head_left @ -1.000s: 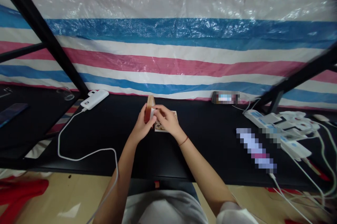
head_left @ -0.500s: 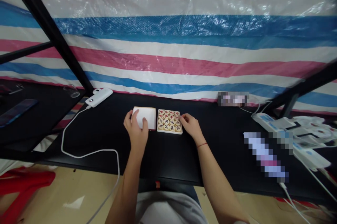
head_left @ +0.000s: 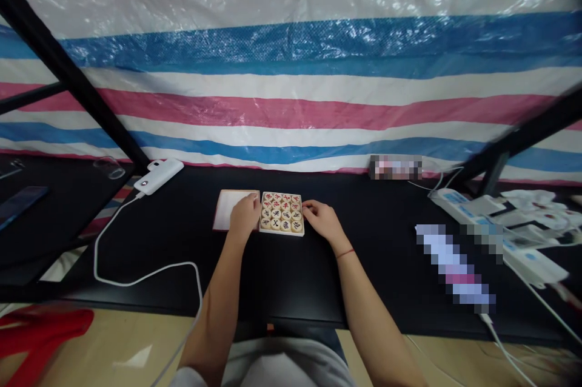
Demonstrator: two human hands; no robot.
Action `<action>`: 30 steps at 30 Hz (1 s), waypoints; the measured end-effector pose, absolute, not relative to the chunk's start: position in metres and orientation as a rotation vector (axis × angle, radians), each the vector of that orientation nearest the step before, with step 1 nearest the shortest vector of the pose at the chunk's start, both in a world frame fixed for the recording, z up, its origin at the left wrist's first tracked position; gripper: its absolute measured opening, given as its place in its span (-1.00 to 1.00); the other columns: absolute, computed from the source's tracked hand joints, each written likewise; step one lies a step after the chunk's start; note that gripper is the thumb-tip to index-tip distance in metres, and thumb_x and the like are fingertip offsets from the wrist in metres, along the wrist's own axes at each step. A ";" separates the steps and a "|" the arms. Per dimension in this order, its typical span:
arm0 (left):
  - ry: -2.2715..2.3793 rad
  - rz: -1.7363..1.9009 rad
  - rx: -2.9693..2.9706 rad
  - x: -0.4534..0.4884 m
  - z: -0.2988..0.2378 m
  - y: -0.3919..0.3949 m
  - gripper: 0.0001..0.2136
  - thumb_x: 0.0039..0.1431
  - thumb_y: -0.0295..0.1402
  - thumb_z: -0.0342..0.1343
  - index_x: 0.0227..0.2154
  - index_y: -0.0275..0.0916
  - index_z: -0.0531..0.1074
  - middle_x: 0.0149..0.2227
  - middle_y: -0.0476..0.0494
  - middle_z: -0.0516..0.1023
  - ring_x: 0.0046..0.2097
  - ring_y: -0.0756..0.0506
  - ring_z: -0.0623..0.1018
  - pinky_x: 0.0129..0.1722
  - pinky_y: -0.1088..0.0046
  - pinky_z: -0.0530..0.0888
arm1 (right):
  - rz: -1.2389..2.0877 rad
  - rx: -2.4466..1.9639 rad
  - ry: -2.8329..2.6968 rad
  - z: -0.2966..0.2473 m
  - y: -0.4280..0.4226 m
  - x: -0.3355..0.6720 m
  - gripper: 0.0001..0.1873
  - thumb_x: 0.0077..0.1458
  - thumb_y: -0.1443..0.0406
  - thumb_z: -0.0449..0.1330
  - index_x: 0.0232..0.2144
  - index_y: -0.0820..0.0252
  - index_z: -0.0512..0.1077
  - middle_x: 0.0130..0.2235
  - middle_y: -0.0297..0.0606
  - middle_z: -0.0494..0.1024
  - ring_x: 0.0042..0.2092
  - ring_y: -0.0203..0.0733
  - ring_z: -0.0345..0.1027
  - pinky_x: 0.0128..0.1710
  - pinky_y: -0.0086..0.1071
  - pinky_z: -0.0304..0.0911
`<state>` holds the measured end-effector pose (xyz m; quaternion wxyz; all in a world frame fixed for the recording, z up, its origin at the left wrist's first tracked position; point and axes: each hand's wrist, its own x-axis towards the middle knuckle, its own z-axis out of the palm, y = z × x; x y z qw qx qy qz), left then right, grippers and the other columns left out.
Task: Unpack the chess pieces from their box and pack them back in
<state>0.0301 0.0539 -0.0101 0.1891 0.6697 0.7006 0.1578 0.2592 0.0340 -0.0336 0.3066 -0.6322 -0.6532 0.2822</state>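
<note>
A shallow white box [head_left: 282, 233] lies on the black table, filled with rows of round xiangqi pieces [head_left: 276, 215], red characters at the back and black ones in front. My left hand [head_left: 244, 217] is closed at the box's left edge, its fingertips partly hidden and its wrist side over the lid. At the right edge of the same box, my right hand [head_left: 322, 218] has its fingers curled against the side. The box's lid [head_left: 222, 211], white inside with a dark red rim, lies inside-up just left of the box, partly covered by my left hand.
A white power bank [head_left: 160, 177] with a white cable lies at the back left. Power strips [head_left: 459, 202] with chargers and cables run along the right. A blurred-out long object [head_left: 454, 269] lies nearer. Striped plastic sheeting [head_left: 291, 111] hangs behind the table.
My left hand has left the lid's inside and moved right to the box's left edge. My right hand has slid lower on the right side. The camera view has shifted slightly.
</note>
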 end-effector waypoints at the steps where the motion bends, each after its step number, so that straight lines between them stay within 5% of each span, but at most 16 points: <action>1: 1.967 0.415 1.890 0.030 -0.010 0.052 -0.65 0.31 -0.34 -0.15 0.01 -0.18 0.45 -0.04 -0.22 0.58 -0.01 -0.18 0.54 -0.03 0.35 0.40 | 0.742 -1.672 -1.737 -0.033 0.034 0.257 -0.69 0.05 0.19 0.04 -0.27 0.17 0.52 -0.48 -0.31 0.57 -0.40 -0.20 0.44 -0.35 -0.42 0.20; 17: 2.059 0.549 1.695 -0.003 -0.015 0.047 -0.74 0.24 -0.21 -0.08 -0.28 -0.10 0.51 -0.27 -0.16 0.63 -0.20 -0.20 0.58 -0.25 0.36 0.39 | 0.595 -1.652 -1.702 -0.037 0.031 0.214 -0.70 0.09 0.22 0.07 -0.26 0.19 0.55 -0.55 -0.35 0.52 -0.47 -0.24 0.42 -0.38 -0.44 0.19; 25: 2.057 0.706 1.620 -0.008 -0.014 0.050 -0.79 0.21 -0.28 0.00 -0.14 -0.17 0.42 -0.34 -0.14 0.57 -0.22 -0.20 0.56 -0.22 0.33 0.40 | 0.565 -1.691 -1.618 -0.038 0.030 0.193 -0.77 0.05 0.25 0.10 -0.32 0.16 0.54 -0.60 -0.39 0.50 -0.50 -0.25 0.41 -0.40 -0.46 0.17; 30: 2.033 0.884 1.860 0.005 -0.023 0.053 -0.74 0.22 -0.32 -0.01 -0.08 -0.20 0.46 -0.19 -0.24 0.49 -0.15 -0.19 0.52 -0.09 0.28 0.42 | 0.533 -1.683 -1.625 -0.039 0.027 0.191 -0.75 0.06 0.24 0.08 -0.30 0.16 0.53 -0.60 -0.39 0.49 -0.51 -0.25 0.40 -0.39 -0.45 0.18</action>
